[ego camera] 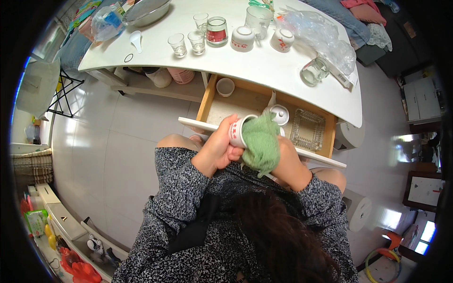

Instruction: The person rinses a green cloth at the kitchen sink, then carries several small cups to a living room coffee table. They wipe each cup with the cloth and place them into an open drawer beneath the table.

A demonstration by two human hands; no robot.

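Note:
My left hand [225,148] grips a white ceramic cup [234,133] with red markings, tilted so that its mouth faces right. A green cloth [262,143] is bunched at the cup's mouth, and part of it seems tucked inside. My right hand [287,155] holds the cloth; its fingers are mostly hidden behind it. Both hands are over the front edge of a pulled-out wooden drawer [244,100]. Inside the drawer stand a small white cup [225,87], a white lidded teapot [279,115] partly covered by the cloth, and a rectangular clear glass dish [308,129].
On the white table [244,63] are several shot glasses [177,45], a glass jar [217,32], two upturned white cups [242,39] [282,40], a glass pitcher [260,21], a glass mug [314,71], plastic wrapping [318,35], a white spoon [136,40] and a metal basin [148,13].

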